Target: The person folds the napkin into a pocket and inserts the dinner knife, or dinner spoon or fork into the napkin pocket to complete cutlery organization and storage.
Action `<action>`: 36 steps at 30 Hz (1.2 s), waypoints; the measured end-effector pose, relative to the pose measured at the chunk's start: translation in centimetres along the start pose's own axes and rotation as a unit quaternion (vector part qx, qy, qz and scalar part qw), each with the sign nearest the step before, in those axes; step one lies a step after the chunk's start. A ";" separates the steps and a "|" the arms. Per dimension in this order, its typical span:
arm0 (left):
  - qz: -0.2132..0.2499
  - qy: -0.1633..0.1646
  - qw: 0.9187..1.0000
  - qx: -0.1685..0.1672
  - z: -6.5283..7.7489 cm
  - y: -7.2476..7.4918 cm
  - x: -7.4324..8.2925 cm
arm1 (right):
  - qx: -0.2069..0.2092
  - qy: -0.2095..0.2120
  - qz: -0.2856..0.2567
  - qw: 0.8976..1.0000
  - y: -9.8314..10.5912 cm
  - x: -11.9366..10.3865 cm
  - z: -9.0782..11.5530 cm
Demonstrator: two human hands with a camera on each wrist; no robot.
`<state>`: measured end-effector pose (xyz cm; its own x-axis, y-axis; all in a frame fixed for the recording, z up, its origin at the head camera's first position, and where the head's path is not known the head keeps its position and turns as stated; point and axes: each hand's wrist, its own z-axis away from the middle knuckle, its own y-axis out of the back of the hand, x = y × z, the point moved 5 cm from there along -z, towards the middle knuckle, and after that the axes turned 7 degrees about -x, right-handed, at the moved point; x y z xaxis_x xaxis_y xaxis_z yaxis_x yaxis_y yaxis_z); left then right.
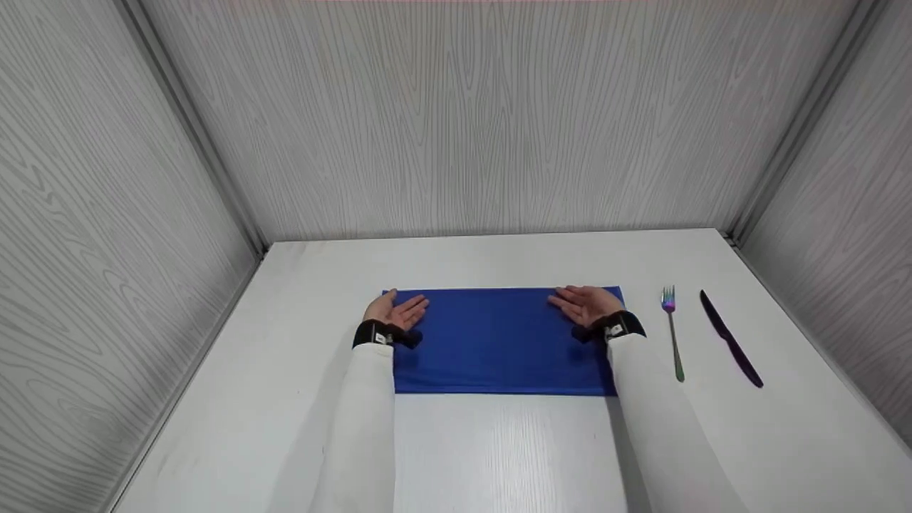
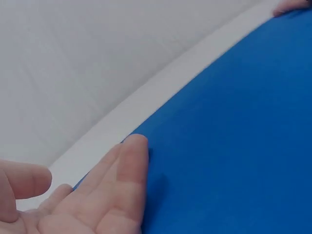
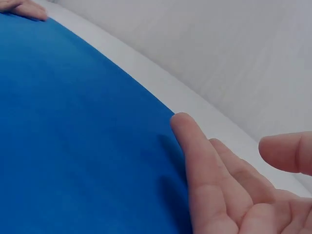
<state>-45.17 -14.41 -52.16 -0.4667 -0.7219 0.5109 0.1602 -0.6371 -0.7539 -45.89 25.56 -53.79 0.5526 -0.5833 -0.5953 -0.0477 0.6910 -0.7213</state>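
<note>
Watched from my remote station, the left hand and the right hand turn palm up at the far left and far right corners of a blue cloth, which lies flat, as a rectangle, on a white table. Both hands are released, fingers extended, grasping nothing; whether they touch the fabric, I cannot tell. I judge the step in hand to be work at the cloth's far corners; the next move seems to call for either a pinch on that edge or a clean lift away. I count two hands, one cloth, one fork, one knife and two black wrist straps. Fork and knife lie right of the cloth, untouched.
</note>
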 end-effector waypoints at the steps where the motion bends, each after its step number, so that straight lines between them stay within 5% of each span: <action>1: 0.007 0.003 1.000 0.001 0.1 0.2 0.2 | 0.007 0.002 -0.011 1.000 0.3 -0.3 0.5; 6: 0.033 0.019 0.999 0.005 -0.1 1.0 0.5 | 0.013 0.025 -0.109 0.994 1.1 -1.2 2.7; 11: 0.040 0.034 0.999 0.004 -0.4 1.5 0.5 | -0.022 0.034 -0.215 0.976 1.4 -1.5 4.0; 17: 0.059 0.036 0.998 -0.009 -0.1 1.2 0.5 | -0.025 0.039 -0.255 0.966 1.7 -1.6 3.9; 25: 0.060 0.036 0.998 -0.003 0.4 1.2 0.8 | -0.034 0.065 -0.226 0.971 2.0 -1.6 3.8; 29: 0.034 0.001 0.999 -0.002 0.7 1.2 1.0 | -0.020 0.076 -0.179 0.981 1.4 -1.8 4.2; 33: -0.073 -0.055 0.996 -0.010 1.6 1.2 1.3 | -0.013 0.077 -0.113 0.990 1.8 -2.5 5.2; 36: -0.222 -0.104 0.970 0.009 2.9 1.6 2.1 | -0.006 0.091 0.015 0.996 2.1 -3.2 6.6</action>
<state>-43.34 -17.77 -51.09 -0.3071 -0.4142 0.8568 0.0000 -0.9003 -0.4352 -42.22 31.72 -51.07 0.3907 -0.6310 -0.6703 -0.0724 0.7048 -0.7057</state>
